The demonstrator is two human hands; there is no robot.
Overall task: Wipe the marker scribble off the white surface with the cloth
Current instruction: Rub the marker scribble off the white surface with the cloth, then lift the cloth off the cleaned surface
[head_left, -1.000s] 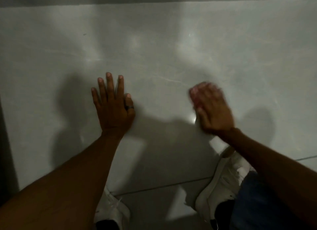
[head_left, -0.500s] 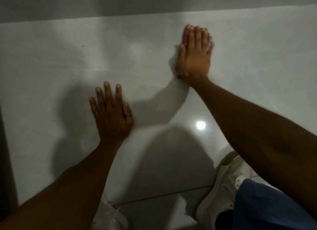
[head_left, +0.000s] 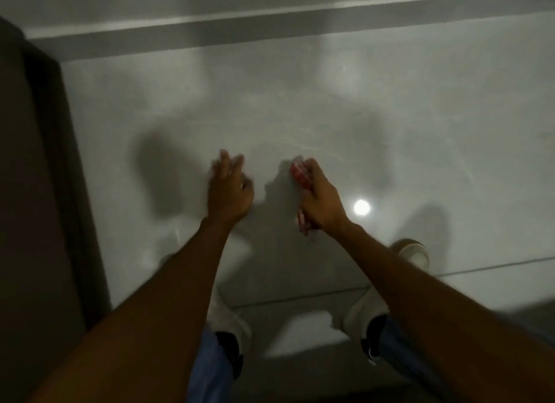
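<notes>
- Cloth [head_left: 300, 174], red and white and bunched up, sits in the right hand [head_left: 319, 201]; one end pokes out past the fingertips at 12 o'clock, another end hangs out below the heel of the palm at 6 o'clock.
- Right hand's fingers curl round the cloth and squeeze it; whether the cloth touches the floor cannot be told, since the picture is blurred there.
- White surface [head_left: 420, 126] is a glossy tiled floor filling most of the view; faint pale streaks show on it at 12 o'clock from the right hand, too faint to name as marker.
- Left hand [head_left: 229, 192] lies at 9 o'clock from the right hand, near it but apart, palm down with fingers loosely spread and holding nothing; motion blur hides whether it touches the floor.
- Bright round reflection of a lamp [head_left: 361, 207] glints on the tile just at 3 o'clock from the right wrist.
- Dark brown panel [head_left: 36, 192] runs along the frame's 9 o'clock edge.
- Pale ledge [head_left: 270, 21] crosses the far side at 12 o'clock.
- White shoes [head_left: 413, 251] and blue trouser legs [head_left: 210, 369] show at 6 o'clock, under the forearms.
- Grout line [head_left: 300, 297] runs across the floor between the shoes.
</notes>
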